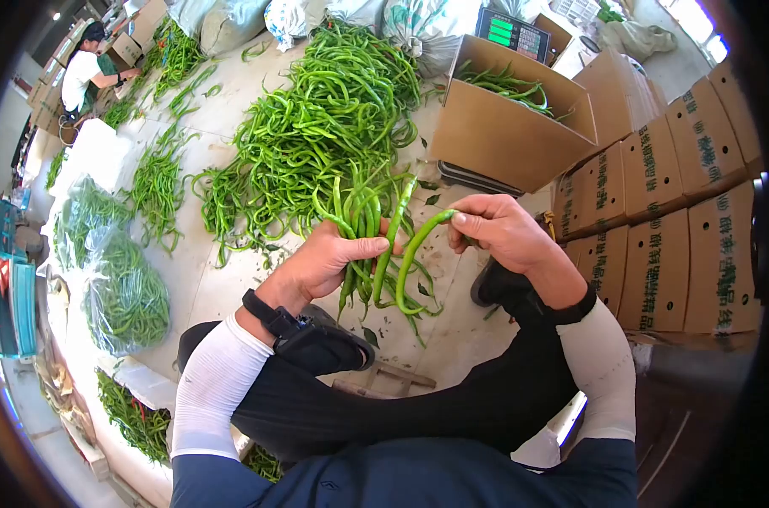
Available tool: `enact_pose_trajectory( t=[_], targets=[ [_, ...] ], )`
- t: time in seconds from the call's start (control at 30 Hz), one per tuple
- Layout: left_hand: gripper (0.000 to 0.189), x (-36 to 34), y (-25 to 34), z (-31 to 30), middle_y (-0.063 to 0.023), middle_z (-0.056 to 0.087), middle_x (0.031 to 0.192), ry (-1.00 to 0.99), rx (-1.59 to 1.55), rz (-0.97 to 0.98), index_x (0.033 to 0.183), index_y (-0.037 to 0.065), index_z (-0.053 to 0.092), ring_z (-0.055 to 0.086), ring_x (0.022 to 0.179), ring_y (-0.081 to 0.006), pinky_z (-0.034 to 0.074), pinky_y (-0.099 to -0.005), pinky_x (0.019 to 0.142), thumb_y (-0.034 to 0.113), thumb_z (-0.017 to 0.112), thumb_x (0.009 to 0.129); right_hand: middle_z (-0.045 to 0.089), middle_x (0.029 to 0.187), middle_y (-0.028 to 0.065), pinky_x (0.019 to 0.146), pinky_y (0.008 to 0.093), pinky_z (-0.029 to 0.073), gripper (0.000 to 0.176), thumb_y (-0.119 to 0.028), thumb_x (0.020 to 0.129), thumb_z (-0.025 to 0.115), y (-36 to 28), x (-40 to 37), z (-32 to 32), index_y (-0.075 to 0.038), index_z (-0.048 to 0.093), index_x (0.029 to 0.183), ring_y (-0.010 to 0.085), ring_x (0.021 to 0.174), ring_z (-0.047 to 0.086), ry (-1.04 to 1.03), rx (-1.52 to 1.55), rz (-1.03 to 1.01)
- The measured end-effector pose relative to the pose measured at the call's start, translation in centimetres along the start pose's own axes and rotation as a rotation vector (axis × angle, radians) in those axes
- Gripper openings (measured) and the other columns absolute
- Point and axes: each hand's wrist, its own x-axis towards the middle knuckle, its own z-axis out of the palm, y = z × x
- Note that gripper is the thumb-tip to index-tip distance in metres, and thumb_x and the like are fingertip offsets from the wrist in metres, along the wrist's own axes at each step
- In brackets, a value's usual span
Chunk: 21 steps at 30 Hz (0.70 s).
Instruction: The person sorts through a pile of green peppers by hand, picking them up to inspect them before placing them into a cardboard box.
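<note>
My left hand (327,258) is closed around a bunch of long green chili peppers (363,222), its thumb laid across them. In my right hand (498,230) one curved green chili pepper (416,241) is pinched by its upper end between thumb and fingers. That pepper hangs down just right of the bunch. Beyond my hands a large heap of green chili peppers (333,102) lies on the floor. The lower fingers of my left hand are partly hidden behind the bunch.
An open cardboard box (511,135) partly filled with peppers stands ahead right, near a digital scale display (513,35). Stacked printed cartons (655,220) line the right side. Bagged peppers (126,288) lie left. Another person (84,72) sits at the far left. Scattered leaves lie on the floor.
</note>
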Motion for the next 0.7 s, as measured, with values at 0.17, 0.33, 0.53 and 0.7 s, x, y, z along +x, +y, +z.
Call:
enact_pose_trajectory(
  t=[0.17,0.33,0.53,0.7],
  targets=[
    [0.038,0.1,0.3,-0.1,-0.0123,0.07,0.108,-0.013,0.022,0.013,0.121,-0.001,0.058,0.068,0.102,-0.0213,0.054,-0.0331,0.081,0.006,0.073,0.088,0.068,0.093,0.0074,0.078,0.0289,0.051,0.019,-0.005,0.099,0.058,0.1,0.0,0.1,0.005,0.066,0.112,0.0147,0.083,0.063,-0.032,-0.066,-0.046],
    [0.037,0.2,0.0,-0.6,-0.0141,0.071,0.104,0.054,0.011,0.05,0.119,0.001,0.057,0.069,0.097,-0.0218,0.056,-0.0317,0.074,0.007,0.075,0.087,0.07,0.1,0.0058,0.081,0.0262,0.049,0.021,0.001,0.096,0.057,-0.4,-0.5,0.7,0.005,0.066,0.115,0.0121,0.088,0.063,-0.08,-0.09,-0.007],
    [0.037,0.5,-0.3,-0.6,-0.0136,0.072,0.103,0.09,0.021,0.05,0.118,0.002,0.058,0.07,0.096,-0.0225,0.055,-0.0312,0.073,0.003,0.075,0.085,0.068,0.097,0.0014,0.08,0.0247,0.048,0.026,0.004,0.092,0.058,-0.5,-0.2,0.2,0.002,0.067,0.117,0.0071,0.087,0.058,-0.143,-0.27,-0.002],
    [0.036,1.1,-0.9,-1.1,-0.0101,0.072,0.099,0.101,0.09,0.051,0.116,0.002,0.062,0.069,0.088,-0.0187,0.054,-0.03,0.069,0.004,0.078,0.084,0.069,0.098,-0.0007,0.079,0.023,0.046,0.025,0.003,0.092,0.061,-1.2,0.2,0.7,0.0,0.07,0.115,0.0051,0.086,0.056,-0.055,-0.354,0.002]
  ],
)
